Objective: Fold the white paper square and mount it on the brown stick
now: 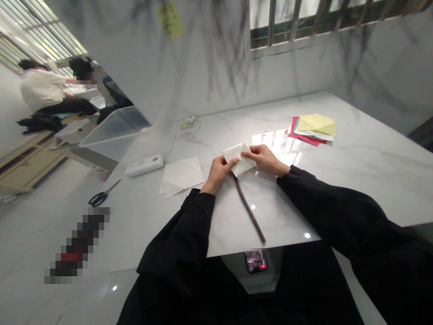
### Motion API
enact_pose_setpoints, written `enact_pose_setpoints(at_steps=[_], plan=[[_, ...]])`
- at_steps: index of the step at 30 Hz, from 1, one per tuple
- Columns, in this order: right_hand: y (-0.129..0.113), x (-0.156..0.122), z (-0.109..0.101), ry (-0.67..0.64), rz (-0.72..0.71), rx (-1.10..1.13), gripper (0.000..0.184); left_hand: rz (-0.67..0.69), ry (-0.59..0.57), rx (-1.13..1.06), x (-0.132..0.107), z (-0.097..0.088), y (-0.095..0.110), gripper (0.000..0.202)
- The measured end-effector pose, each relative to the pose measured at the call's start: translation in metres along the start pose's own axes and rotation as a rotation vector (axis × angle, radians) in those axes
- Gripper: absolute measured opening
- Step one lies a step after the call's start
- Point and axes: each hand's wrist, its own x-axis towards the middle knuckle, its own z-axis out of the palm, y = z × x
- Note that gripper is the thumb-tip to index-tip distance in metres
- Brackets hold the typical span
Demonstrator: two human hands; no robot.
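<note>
Both my hands hold a folded piece of white paper (237, 159) just above the white marble table (355, 158). My left hand (218, 174) grips its lower left part. My right hand (265, 159) pinches its right edge between thumb and fingers. A thin brown stick (249, 211) runs from under the paper toward the table's near edge. My sleeves are black.
White paper sheets (182, 175) lie left of my hands, with a white power strip (145, 165) and black scissors (103, 195) farther left. Coloured papers (314, 128) are stacked at the right. A clear plastic box (115, 131) stands at the far left; people sit beyond it.
</note>
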Motion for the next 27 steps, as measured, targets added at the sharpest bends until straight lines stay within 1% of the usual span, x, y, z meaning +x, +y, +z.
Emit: enact_pose_setpoints(at_steps=[4,9,19,23,27], plan=[[0.004,0.002,-0.001,0.033,-0.020,-0.006,0.064,-0.001,-0.031,-0.033,0.001,-0.001,0.000,0.056],[0.009,0.004,-0.003,0.037,-0.028,-0.021,0.066,-0.017,-0.041,-0.066,0.003,-0.002,-0.002,0.061],[0.013,0.006,-0.002,0.053,-0.047,-0.066,0.060,0.002,0.014,-0.023,0.003,-0.002,-0.004,0.059],[0.011,0.005,-0.003,0.016,-0.039,-0.042,0.059,0.002,0.035,0.010,0.002,-0.001,-0.004,0.060],[0.007,0.004,-0.005,-0.088,-0.004,-0.013,0.057,0.016,0.022,-0.005,0.001,0.000,-0.002,0.058]])
